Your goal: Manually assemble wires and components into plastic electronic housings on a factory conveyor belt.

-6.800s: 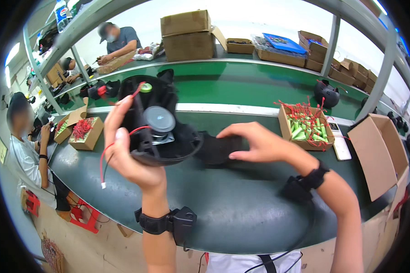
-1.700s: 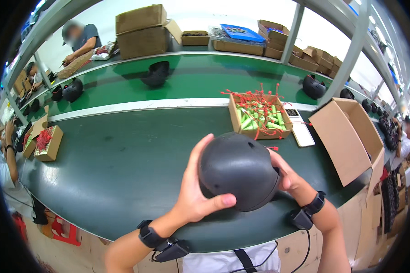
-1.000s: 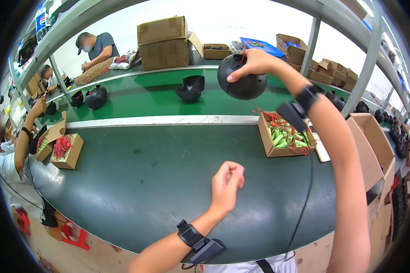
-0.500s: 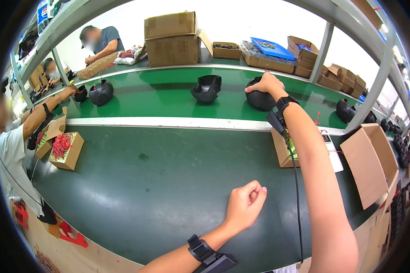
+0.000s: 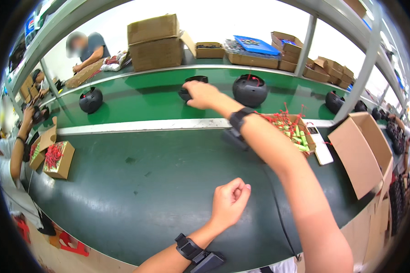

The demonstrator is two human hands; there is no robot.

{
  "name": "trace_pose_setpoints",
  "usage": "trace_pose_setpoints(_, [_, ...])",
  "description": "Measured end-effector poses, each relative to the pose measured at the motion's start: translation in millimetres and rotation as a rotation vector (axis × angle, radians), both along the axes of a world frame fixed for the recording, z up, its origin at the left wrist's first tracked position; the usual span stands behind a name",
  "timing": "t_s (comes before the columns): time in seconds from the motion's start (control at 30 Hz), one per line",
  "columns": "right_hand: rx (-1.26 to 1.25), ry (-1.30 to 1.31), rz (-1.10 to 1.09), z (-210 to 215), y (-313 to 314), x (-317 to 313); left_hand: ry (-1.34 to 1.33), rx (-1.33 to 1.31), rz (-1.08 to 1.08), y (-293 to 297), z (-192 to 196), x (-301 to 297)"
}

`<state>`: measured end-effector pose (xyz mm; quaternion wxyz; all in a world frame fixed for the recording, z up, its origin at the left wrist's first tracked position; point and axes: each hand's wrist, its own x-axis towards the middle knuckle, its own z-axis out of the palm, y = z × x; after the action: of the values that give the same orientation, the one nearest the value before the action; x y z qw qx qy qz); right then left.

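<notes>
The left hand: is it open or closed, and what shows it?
Closed: the left hand has its fingers curled into a fist; whether they hide something small, I cannot tell.

Bright overhead light nearly bleaches the white wall [image 5: 214, 20]. Pale glare spreads over the dark green workbench's [image 5: 77, 200] left side; fisheye distortion bows the metal frame [image 5: 337, 20] toward blackened corners.

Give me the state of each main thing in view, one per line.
Left grip: curled, nothing visibly held
Right grip: at the black shell, closure unclear
Black shell: partly covered
Round black housing: resting on the green belt
Small left carton: open, filled
Large right carton: open
White device: lying flat, on or off unclear
</notes>
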<state>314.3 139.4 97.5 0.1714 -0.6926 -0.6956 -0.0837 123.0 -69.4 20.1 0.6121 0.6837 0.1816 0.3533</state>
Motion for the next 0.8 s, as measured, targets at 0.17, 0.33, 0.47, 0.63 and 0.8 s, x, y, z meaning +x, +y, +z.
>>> trace_pose_setpoints(0.17, [-0.061, -0.095, -0.182, -21, -6, -6, 0.022, 0.013, -0.023, 9, -9, -5])
trace_pose_setpoints(0.33, [0.033, -0.005, -0.016, 16, -70, 8, 0.012, -0.007, -0.027, 7, -7, -1])
trace_pose_setpoints(0.47, [0.174, 0.048, 0.019, 57, -160, 12, 0.054, -0.045, -0.065, 18, -4, -9])
trace_pose_setpoints(0.63, [0.24, -0.07, -0.27, 98, -316, 50, 0.042, -0.084, -0.083, 20, 2, -9])
trace_pose_setpoints(0.8, [0.363, -0.105, -0.744, 84, -463, 120, 0.038, -0.11, -0.072, 19, 1, -2])
